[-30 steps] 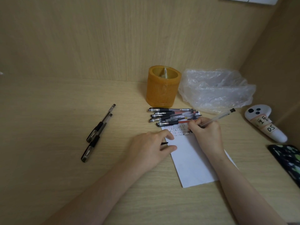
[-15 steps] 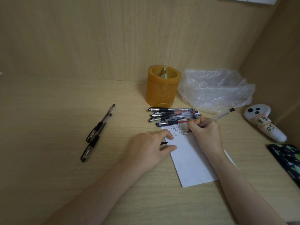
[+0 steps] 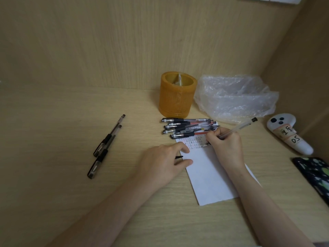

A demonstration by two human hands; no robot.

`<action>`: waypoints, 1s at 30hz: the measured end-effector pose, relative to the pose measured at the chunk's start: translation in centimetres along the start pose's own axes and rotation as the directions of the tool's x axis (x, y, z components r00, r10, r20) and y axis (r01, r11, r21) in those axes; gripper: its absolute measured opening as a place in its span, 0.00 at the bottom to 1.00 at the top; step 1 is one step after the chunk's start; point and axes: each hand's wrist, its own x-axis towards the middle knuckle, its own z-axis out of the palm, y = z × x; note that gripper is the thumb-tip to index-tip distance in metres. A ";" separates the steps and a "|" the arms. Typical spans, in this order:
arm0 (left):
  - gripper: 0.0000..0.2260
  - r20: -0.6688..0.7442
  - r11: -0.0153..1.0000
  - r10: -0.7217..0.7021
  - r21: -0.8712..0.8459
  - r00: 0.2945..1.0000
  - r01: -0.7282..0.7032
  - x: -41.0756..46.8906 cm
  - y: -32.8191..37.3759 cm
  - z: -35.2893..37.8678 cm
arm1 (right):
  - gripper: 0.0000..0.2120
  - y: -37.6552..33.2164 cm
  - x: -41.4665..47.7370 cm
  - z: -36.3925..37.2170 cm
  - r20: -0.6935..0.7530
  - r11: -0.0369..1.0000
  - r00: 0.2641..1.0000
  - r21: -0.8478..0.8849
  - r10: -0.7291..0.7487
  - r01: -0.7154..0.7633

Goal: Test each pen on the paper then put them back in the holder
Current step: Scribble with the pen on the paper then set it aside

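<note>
A: Status. Right hand pinches a clear-barrel pen low on the barrel, fingers curled around it, tip down on the paper at the end of the rows of test marks. Tail of the pen points up and right.

B: Left hand?

A: Fingers spread and relaxed, pressing the paper's left edge flat. A small black piece, likely the pen cap, shows under the fingers; can't tell if it's gripped.

B: Handling?

A: Pen looks light, rigid, smooth plastic, so it'll roll if dropped flat. Best hold is the rubber grip section near the tip for writing, mid-barrel for carrying to the holder. Paper is thin and slides, needs pinning.

B: Rest of the pens?

A: Pile of capped pens lies on the paper's top edge, just in front of the holder. Two black pens well apart on the left.

B: Change versus a second ago?

A: Almost none. Same grip, same pinning hand; pen tip stays in the same row, only minor stroke motion. Piles unmoved.
</note>
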 end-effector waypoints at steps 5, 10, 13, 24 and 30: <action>0.14 -0.016 0.999 0.005 -0.050 1.000 -0.006 -0.1 -0.1 0.0 | 0.19 -0.3 0.4 -0.4 -0.070 0.984 0.996 0.172 0.060 -0.047; 0.15 -0.079 0.918 0.001 -0.395 0.997 -0.032 -0.1 0.2 0.1 | 0.14 -1.0 0.3 -0.8 -0.054 0.955 0.998 0.297 0.028 -0.011; 0.19 -0.033 0.879 0.042 -0.473 0.999 -0.052 -0.1 0.2 0.5 | 0.14 -1.3 0.3 -0.9 0.112 0.823 0.992 0.556 0.060 -0.113; 0.33 0.014 0.871 0.053 -0.490 0.999 -0.039 0.3 0.2 0.7 | 0.16 -2.6 -0.6 -0.9 0.283 0.836 0.959 0.522 0.017 -0.169; 0.33 0.010 0.863 0.053 -0.504 0.999 -0.041 0.2 0.3 0.6 | 0.17 -2.5 -0.8 -0.6 0.303 0.871 0.953 0.466 0.010 -0.157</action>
